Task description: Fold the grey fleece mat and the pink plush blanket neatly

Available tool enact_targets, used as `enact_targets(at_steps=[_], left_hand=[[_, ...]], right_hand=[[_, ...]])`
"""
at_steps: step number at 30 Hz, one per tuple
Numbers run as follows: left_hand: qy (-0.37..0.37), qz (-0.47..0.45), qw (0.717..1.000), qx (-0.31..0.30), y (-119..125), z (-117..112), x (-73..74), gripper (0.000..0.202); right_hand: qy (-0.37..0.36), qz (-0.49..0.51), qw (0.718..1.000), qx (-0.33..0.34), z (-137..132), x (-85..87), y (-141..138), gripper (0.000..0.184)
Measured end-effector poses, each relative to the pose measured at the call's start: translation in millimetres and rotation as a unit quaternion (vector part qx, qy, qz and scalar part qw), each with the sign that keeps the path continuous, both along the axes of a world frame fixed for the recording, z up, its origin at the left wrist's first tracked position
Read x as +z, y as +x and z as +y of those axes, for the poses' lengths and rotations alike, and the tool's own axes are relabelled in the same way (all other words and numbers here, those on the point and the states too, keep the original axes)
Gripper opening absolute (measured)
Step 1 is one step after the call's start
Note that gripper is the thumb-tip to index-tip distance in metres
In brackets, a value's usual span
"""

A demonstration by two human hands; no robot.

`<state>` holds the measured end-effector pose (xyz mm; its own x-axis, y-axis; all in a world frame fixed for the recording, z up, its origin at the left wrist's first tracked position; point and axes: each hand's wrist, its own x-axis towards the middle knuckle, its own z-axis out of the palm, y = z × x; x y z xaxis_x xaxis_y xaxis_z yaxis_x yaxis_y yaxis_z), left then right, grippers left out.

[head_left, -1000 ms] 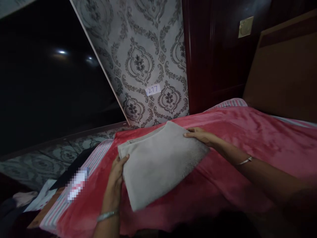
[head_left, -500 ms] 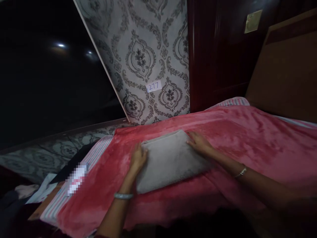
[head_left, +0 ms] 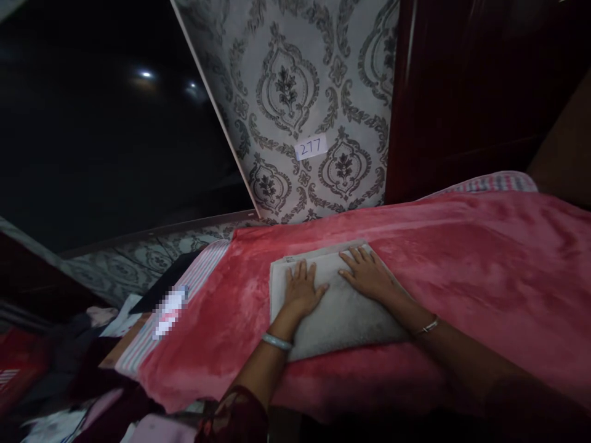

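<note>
A folded grey towel [head_left: 344,320] lies flat on a pink fleece blanket [head_left: 484,258] that covers the bed. My left hand [head_left: 301,290] rests palm down on the towel's left half, fingers stretched out and apart. My right hand [head_left: 367,275] lies flat on the towel's far right part, fingers spread as well. Each wrist wears a thin silver bangle. Neither hand holds anything.
A wall with grey damask paper carries a small label reading 277 [head_left: 311,147]. Dark red wooden panels [head_left: 462,92] stand behind the bed at the right. A striped sheet edge [head_left: 194,289] shows at the blanket's left. Loose clothes and papers [head_left: 92,369] lie low at the left.
The towel was held up by both hands, then laid down on the blanket. My hands let go of its edges and now press flat on top of it.
</note>
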<state>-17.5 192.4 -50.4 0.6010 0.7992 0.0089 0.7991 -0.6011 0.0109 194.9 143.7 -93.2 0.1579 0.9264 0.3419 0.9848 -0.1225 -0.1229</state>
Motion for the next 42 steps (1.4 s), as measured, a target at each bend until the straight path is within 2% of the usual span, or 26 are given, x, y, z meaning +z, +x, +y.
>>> enact_targets(at_steps=[3, 8, 11, 14, 15, 17, 19, 21, 24, 27, 31, 37, 39, 42], left_hand=[[0.002, 0.014, 0.998, 0.055, -25, 15, 7.6, 0.073], [0.001, -0.005, 0.996, 0.088, -53, 22, 4.6, 0.069], [-0.004, 0.008, 0.995, 0.101, -51, 21, 9.4, 0.069], [0.012, 0.023, 0.991, 0.133, -35, 17, 22.1, 0.070], [0.022, 0.021, 0.992, 0.126, -27, 15, 25.7, 0.070], [0.035, 0.007, 0.997, 0.075, -14, 9, 28.5, 0.068], [0.029, -0.005, 0.999, 0.025, -4, 5, 23.7, 0.066], [0.022, -0.008, 0.999, 0.028, 0, 2, 13.9, 0.067], [0.024, -0.011, 0.997, 0.067, -2, 4, 0.6, 0.070], [0.015, -0.012, 0.999, 0.051, -9, 9, -3.1, 0.071], [-0.004, -0.018, 1.000, 0.017, -26, 15, -1.9, 0.070], [-0.034, -0.042, 0.998, 0.040, -63, 12, -6.9, 0.067], [-0.043, -0.049, 0.997, 0.044, -72, 10, -3.9, 0.065], [-0.069, -0.031, 0.996, 0.056, -78, 3, 8.4, 0.064]], right_hand=[[-0.008, 0.021, 1.000, 0.001, 2, 1.9, 0, 0.063], [-0.024, 0.024, 0.999, -0.002, 1, 3.0, -1, 0.062], [-0.036, 0.021, 0.999, 0.003, 1, 7.6, 0, 0.063], [-0.084, 0.031, 0.996, 0.002, 4, 20.8, -3, 0.063], [-0.096, 0.032, 0.995, 0.005, 6, 26.3, -4, 0.063], [-0.093, 0.031, 0.995, 0.019, 9, 35.8, -5, 0.061], [-0.071, 0.025, 0.997, 0.032, 10, 39.5, -3, 0.060], [-0.059, 0.024, 0.998, 0.023, 8, 35.9, 4, 0.059], [-0.053, 0.034, 0.998, 0.003, 2, 23.1, 17, 0.060], [-0.044, 0.049, 0.998, 0.006, 0, 13.9, 25, 0.061], [-0.047, 0.064, 0.997, 0.012, 0, 11.9, 27, 0.063], [-0.052, 0.053, 0.997, 0.010, 0, 14.9, 27, 0.062], [-0.060, 0.061, 0.996, 0.009, 0, 19.3, 27, 0.062], [-0.098, 0.070, 0.993, 0.002, -6, 28.6, 25, 0.062]])
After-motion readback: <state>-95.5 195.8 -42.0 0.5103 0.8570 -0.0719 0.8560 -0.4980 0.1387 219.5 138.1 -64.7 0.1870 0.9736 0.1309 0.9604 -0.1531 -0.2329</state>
